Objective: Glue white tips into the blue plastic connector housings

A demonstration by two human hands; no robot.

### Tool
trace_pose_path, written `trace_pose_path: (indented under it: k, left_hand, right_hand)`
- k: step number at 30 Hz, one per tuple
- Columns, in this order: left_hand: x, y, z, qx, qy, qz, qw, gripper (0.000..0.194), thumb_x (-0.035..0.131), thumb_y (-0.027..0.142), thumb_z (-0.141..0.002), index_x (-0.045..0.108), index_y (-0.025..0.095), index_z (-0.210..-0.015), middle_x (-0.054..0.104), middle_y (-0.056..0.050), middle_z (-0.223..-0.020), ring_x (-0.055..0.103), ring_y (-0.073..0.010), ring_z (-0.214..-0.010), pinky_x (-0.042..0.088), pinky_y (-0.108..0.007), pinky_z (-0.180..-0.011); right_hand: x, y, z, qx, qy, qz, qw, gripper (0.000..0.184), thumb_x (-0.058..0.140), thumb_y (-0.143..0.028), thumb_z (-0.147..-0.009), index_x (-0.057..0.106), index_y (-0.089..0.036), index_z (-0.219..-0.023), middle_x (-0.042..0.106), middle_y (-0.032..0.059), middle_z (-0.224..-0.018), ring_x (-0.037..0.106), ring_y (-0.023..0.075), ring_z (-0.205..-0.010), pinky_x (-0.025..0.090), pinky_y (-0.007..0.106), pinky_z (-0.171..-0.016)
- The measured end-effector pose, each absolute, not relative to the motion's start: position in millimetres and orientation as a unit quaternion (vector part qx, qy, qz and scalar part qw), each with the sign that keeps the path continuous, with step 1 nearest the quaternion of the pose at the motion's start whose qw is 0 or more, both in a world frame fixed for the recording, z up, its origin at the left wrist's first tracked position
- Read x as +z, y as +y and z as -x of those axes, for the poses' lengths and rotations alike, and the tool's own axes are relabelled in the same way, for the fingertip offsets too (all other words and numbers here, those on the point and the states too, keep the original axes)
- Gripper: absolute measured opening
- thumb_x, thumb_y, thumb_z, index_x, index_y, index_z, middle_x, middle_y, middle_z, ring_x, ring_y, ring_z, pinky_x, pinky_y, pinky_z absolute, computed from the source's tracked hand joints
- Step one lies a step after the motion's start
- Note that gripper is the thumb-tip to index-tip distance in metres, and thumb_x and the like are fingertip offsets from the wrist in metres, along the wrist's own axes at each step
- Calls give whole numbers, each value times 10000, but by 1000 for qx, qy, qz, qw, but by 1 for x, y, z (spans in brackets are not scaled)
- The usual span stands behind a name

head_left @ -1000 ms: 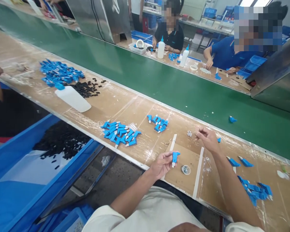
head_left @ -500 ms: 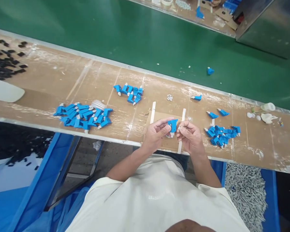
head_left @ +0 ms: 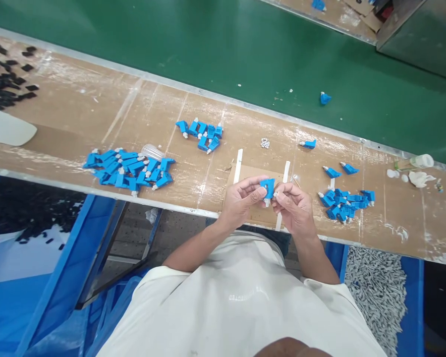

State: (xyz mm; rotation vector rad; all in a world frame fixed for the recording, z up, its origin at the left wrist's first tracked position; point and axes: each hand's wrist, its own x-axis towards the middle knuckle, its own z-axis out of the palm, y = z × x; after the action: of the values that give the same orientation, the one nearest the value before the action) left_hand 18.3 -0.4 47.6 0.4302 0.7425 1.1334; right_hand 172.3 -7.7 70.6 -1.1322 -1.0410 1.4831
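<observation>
Well, the left hand point(head_left: 241, 201) pinches a blue piece point(head_left: 269, 187) by the table's point(head_left: 245, 124) near edge. The right hand point(head_left: 294, 204) pinches a white bit point(head_left: 275, 195), mostly hidden. Open room stretches left to a blue pile point(head_left: 134, 168).

The one camera sits on my head and looks steeply down and a little forward, over the front of my pale shirt point(head_left: 226, 297), so my left hand point(head_left: 241, 201) and right hand point(head_left: 297, 206) fall near the middle of the view. It is near enough to show both hands whole (small, though, in so wide a picture), and takes in tabletop point(head_left: 191, 171) to either side of them and the green surface point(head_left: 208, 54) beyond.
</observation>
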Motion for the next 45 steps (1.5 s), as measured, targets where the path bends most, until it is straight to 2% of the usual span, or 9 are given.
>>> trace_pose_path:
  k: [3,8,11,15,22,27,31,38,45]
  left_hand:
    - [52,1,-14,463,318,-144,815,466,970,374,-609,766,110,-935,714,-5,-711,619,-67,-538,489,-138,-459]
    - [64,7,-6,323,315,-14,892,89,759,120,-839,702,74,-788,659,-19,-650,614,-45,-496,478,-69,-434]
    - [69,9,-4,288,316,36,903,122,655,59,-909,681,71,-790,645,-23,-636,609,-44,-482,483,-59,-435]
    - [70,8,-4,286,309,49,906,140,643,50,-925,676,65,-790,644,-25,-631,611,-48,-474,487,-59,-434]
    - [69,7,-4,286,334,69,895,239,536,18,-972,686,49,-789,627,-22,-584,608,-51,-445,514,-73,-453]
    - [68,8,-4,284,335,88,894,171,648,6,-918,676,42,-753,641,-33,-616,635,-51,-477,518,-60,-477]
    - [66,9,-5,281,352,94,888,204,614,0,-937,677,48,-749,640,-25,-616,630,-45,-476,514,-59,-467]
    - [62,7,-5,264,330,45,905,93,711,30,-882,720,52,-793,672,-38,-667,641,-56,-516,532,-77,-482]
    - [59,2,-1,307,308,-64,898,137,855,152,-789,748,68,-795,673,-15,-656,623,-49,-514,532,-98,-505]
  right_hand:
    - [72,-6,-181,492,-546,451,506,242,777,-456,-880,722,-222,-855,633,18,-757,567,147,-642,480,277,-546]
    - [82,6,-195,332,-745,381,436,89,716,-344,-942,741,-264,-914,691,46,-806,611,209,-748,493,377,-713]
    - [84,13,-198,322,-780,344,412,67,675,-281,-966,742,-276,-973,718,46,-843,626,214,-757,476,375,-706]
    - [80,16,-197,334,-780,324,417,104,681,-219,-959,751,-281,-1006,714,45,-845,629,209,-760,452,356,-690]
    - [81,17,-197,300,-808,316,397,86,675,-232,-963,748,-273,-979,709,47,-823,627,207,-739,462,359,-680]
    - [87,17,-199,245,-849,330,333,112,638,-268,-982,737,-275,-930,697,56,-802,603,219,-743,480,389,-719]
    - [87,16,-202,202,-869,311,327,136,654,-190,-951,742,-287,-986,704,49,-800,597,215,-717,475,380,-685]
    - [82,31,-205,378,-803,284,363,66,763,-336,-917,805,-287,-905,716,35,-728,620,190,-646,487,350,-616]
    - [79,45,-203,461,-757,297,354,259,902,-497,-743,774,-274,-711,566,-9,-627,497,140,-573,380,303,-545]
